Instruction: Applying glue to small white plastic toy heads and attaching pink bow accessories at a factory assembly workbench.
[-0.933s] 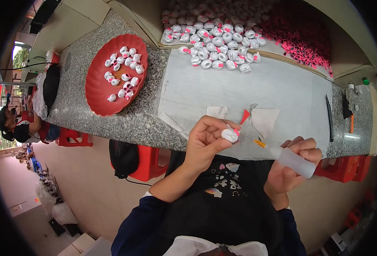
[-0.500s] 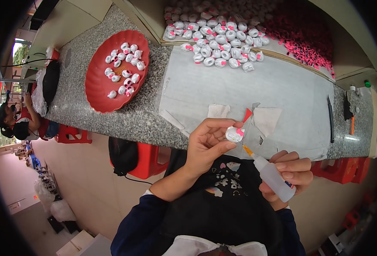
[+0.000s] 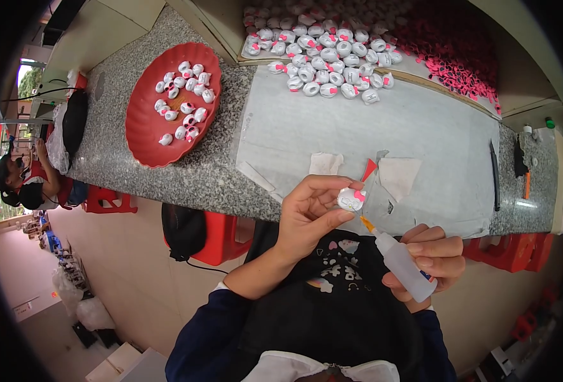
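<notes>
Between the thumb and fingers of my left hand (image 3: 310, 213) is a small white cat-head piece (image 3: 350, 200) with a pink bow, its face turned toward me. My right hand (image 3: 435, 258) is closed around a translucent white squeeze bottle (image 3: 404, 264). The bottle tilts up to the left, and its orange nozzle tip (image 3: 367, 223) points just below the cat-head piece. Whether the tip touches the piece is too small to tell. Both hands are above the near edge of the table, in front of my dark apron.
A red scalloped dish (image 3: 142, 108) at the left holds several cat-head pieces. More are heaped at the back (image 3: 332, 63), beside a pile of small pink parts (image 3: 463, 76). Paper scraps (image 3: 399, 177) lie on the pale sheet (image 3: 281, 137). A black tool (image 3: 495, 175) lies right. Another person (image 3: 33, 181) sits far left.
The bottle in my right hand has shifted slightly left and up, its nozzle closer to the cat-head piece. My left hand has stayed nearly still.
</notes>
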Demonstrator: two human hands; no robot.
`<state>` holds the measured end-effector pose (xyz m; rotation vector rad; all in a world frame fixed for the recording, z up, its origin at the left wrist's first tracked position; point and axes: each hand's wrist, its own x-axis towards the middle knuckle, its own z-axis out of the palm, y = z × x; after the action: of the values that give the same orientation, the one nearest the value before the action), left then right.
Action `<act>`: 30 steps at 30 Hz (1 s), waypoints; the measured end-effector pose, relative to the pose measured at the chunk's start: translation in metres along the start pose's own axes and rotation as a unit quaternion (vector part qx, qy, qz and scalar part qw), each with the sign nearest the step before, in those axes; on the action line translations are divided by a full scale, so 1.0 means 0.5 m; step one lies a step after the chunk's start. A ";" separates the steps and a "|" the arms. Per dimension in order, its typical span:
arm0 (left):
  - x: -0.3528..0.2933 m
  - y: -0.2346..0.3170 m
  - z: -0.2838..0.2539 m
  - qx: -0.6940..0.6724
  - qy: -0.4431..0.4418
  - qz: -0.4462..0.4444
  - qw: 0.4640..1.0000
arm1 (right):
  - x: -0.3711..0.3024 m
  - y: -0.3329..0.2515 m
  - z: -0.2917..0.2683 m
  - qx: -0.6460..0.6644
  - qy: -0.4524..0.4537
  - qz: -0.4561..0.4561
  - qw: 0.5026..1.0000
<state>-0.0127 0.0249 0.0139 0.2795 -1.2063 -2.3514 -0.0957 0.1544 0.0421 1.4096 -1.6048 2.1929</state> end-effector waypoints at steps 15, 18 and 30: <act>0.001 -0.001 0.007 -0.007 -0.018 -0.003 1.000 | 0.001 -0.006 -0.004 -0.020 0.009 0.011 1.000; 0.001 -0.001 0.008 -0.006 -0.012 -0.009 1.000 | 0.003 -0.005 -0.006 -0.005 -0.010 0.007 1.000; 0.004 -0.010 0.000 0.127 -0.066 0.088 0.986 | 0.000 -0.005 0.002 -0.011 0.010 0.019 1.000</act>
<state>-0.0161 0.0264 0.0099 0.0965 -1.5313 -2.0931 -0.0940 0.1548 0.0439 1.3583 -1.6579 2.1951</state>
